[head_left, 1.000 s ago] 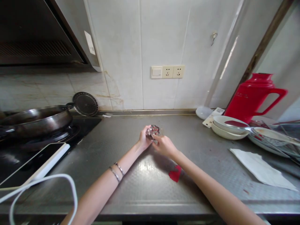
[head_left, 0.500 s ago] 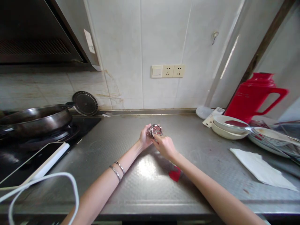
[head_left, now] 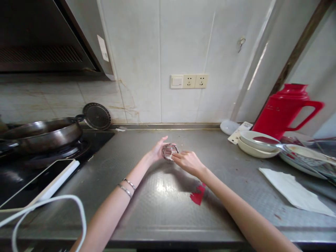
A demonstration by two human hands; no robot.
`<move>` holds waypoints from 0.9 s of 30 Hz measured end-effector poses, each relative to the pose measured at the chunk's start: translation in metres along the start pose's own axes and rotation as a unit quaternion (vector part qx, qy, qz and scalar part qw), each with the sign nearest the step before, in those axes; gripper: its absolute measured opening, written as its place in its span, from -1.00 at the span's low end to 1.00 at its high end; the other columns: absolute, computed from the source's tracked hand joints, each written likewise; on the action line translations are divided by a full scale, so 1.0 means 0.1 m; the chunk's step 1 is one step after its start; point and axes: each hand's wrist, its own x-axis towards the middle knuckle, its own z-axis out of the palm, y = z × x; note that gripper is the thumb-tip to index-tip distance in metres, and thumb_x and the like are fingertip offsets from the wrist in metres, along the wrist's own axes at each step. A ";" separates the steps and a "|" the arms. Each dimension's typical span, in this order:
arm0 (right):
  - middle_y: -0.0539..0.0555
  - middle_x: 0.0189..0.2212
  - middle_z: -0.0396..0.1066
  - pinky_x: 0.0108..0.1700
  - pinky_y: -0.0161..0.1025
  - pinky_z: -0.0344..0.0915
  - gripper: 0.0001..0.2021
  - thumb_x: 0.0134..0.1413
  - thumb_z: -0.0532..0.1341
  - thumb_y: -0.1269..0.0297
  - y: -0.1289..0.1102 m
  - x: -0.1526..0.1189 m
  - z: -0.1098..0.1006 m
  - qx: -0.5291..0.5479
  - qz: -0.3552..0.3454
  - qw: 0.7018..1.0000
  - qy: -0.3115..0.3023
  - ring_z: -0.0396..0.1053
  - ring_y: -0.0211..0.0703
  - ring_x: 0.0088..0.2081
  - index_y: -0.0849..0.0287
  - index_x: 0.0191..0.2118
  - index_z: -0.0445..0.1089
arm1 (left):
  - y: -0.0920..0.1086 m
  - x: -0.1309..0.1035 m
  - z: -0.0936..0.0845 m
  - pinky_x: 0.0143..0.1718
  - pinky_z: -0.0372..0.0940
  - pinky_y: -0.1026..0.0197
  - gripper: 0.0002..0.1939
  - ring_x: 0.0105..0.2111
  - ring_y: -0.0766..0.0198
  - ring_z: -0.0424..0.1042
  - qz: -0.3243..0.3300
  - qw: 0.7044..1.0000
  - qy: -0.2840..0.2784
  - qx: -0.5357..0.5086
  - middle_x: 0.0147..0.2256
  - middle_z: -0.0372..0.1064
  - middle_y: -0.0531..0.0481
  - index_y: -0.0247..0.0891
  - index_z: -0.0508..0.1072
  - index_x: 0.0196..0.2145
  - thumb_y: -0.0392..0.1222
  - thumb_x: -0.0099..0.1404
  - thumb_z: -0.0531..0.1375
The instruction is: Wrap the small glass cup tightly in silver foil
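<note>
Above the middle of the counter, my left hand (head_left: 157, 149) holds a small, shiny see-through glass (head_left: 168, 148) from its left side. The glass is tilted, its round mouth facing me, and the left thumb or a finger sticks up away from it. My right hand (head_left: 189, 162) is closed, its fingertips pinched at the mouth of the glass. A small white, tissue-like bit (head_left: 171, 155) shows at those fingertips; the rest of it is hidden. A torn red scrap (head_left: 197, 196) lies on the metal counter (head_left: 147, 213) below my right wrist.
On the left, a pan (head_left: 49, 134) sits on the black stove, with a phone-like device (head_left: 36, 183) and a white cable (head_left: 82, 213) nearer me. Stacked bowls (head_left: 258, 152), a red thermos (head_left: 282, 112) and a white napkin (head_left: 294, 190) are at right.
The glass and both hands have shifted slightly left and down. One finger of my left hand has lifted away from the glass. The red scrap shows more fully.
</note>
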 end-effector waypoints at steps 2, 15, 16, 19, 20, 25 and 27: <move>0.12 -0.20 0.48 -0.26 -0.29 0.17 -0.79 0.29 -0.03 0.42 -0.01 0.01 0.01 0.004 -0.007 1.000 0.002 0.42 -0.16 -0.27 0.17 -0.16 0.35 | -0.03 0.02 0.04 -0.54 0.27 0.22 -0.58 -0.59 0.19 0.43 -0.015 0.998 0.052 0.023 -0.53 0.48 -0.18 -0.40 0.51 -0.33 0.08 0.24 0.12; 0.06 0.01 0.43 -0.23 -0.36 0.27 -0.70 0.26 0.01 0.33 0.08 -0.03 0.09 0.091 0.096 0.991 0.009 0.45 -0.16 -0.12 -0.01 0.00 0.37 | -0.18 0.17 0.19 -0.64 0.18 0.31 -0.75 -0.67 0.33 0.35 0.092 0.985 0.144 -0.030 -0.58 0.42 -0.06 -0.36 0.44 -0.47 -0.10 0.22 0.20; 0.05 0.03 0.41 -0.22 -0.36 0.28 -0.69 0.25 0.01 0.34 0.08 -0.02 0.10 0.103 0.105 0.989 0.016 0.45 -0.15 -0.11 -0.01 0.01 0.38 | -0.19 0.17 0.20 -0.63 0.19 0.31 -0.75 -0.67 0.32 0.36 0.100 0.983 0.150 -0.041 -0.57 0.43 -0.06 -0.36 0.43 -0.46 -0.10 0.22 0.20; 0.02 0.08 0.38 -0.19 -0.34 0.30 -0.68 0.19 0.05 0.37 0.03 -0.01 0.14 0.146 0.133 0.979 0.040 0.45 -0.13 -0.09 -0.01 0.01 0.39 | -0.22 0.19 0.20 -0.58 0.25 0.28 -0.79 -0.62 0.29 0.41 0.118 0.978 0.161 -0.061 -0.54 0.45 -0.08 -0.36 0.43 -0.41 -0.12 0.22 0.20; 0.02 0.07 0.38 -0.18 -0.33 0.31 -0.67 0.16 0.07 0.38 0.01 0.00 0.16 0.167 0.139 0.974 0.055 0.45 -0.12 -0.09 -0.01 0.01 0.39 | -0.23 0.20 0.19 -0.56 0.27 0.28 -0.80 -0.61 0.28 0.42 0.132 0.975 0.165 -0.065 -0.53 0.45 -0.08 -0.36 0.43 -0.40 -0.13 0.21 0.20; 0.07 -0.29 0.55 -0.29 -0.34 0.31 -0.63 -0.02 0.15 0.44 -0.19 0.08 0.27 0.327 0.191 0.915 0.141 0.48 -0.19 -0.38 0.16 -0.04 0.43 | -0.30 0.21 0.20 -0.51 0.30 0.26 -0.81 -0.56 0.25 0.45 0.206 0.961 0.173 -0.070 -0.51 0.45 -0.04 -0.32 0.42 -0.37 -0.12 0.16 0.22; -0.01 -0.58 0.48 -0.44 -0.38 0.27 -0.70 -0.01 0.14 0.41 -0.26 0.11 0.30 0.403 0.220 0.877 0.144 0.41 -0.24 -0.57 0.22 -0.12 0.45 | -0.32 0.21 0.23 -0.50 0.30 0.26 -0.79 -0.54 0.25 0.46 0.224 0.955 0.183 -0.071 -0.50 0.44 -0.03 -0.32 0.42 -0.37 -0.10 0.13 0.24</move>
